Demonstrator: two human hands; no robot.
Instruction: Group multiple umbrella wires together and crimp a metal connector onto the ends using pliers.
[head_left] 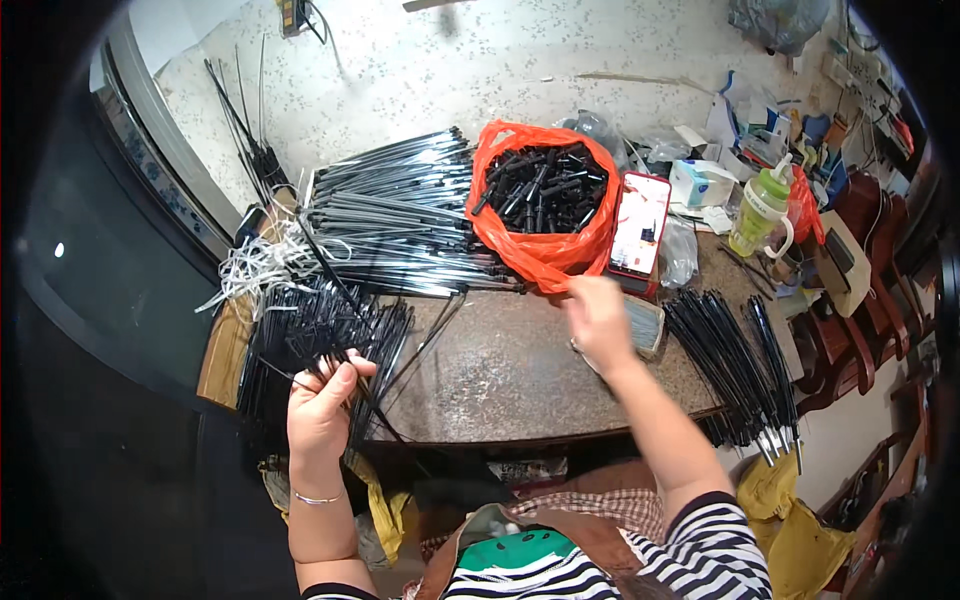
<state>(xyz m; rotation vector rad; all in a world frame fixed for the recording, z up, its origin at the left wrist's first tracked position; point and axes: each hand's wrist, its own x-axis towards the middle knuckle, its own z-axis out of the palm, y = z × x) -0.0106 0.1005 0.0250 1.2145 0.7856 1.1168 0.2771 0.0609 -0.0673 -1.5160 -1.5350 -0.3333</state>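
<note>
Left hand (322,400): we record it at the near left of the desk (480,375), thumb and fingers pinched together on a thin black rod (380,414), which slants down past the front edge; a thin bracelet (318,499) circles the wrist.

Right hand (600,325): we find it over the desk, fingertips at the near edge of the red-orange bag (545,257); it is blurred, and we cannot tell whether it grips anything.

Bag contents: we list a heap of short black pieces (545,190), the bag standing open behind the right hand.

Rods, left of the bag: we count one broad spread of glossy dark rods (400,215), laid roughly side by side.

Rods, around the left hand: we enter a denser pile of black rods (310,315), with a tangle of white strips (262,272) behind it.

Rods, right: we note a bundle of black rods (712,355), its silver ends jutting over the front edge.

Beside the right hand: we add a shallow rectangular container (661,325) of fine grey pieces.

Right of the bag: we log a phone (640,222) with a lit screen; farther right, a white-and-blue box (697,185) and a green bottle (757,215) with a pale handle.
</note>
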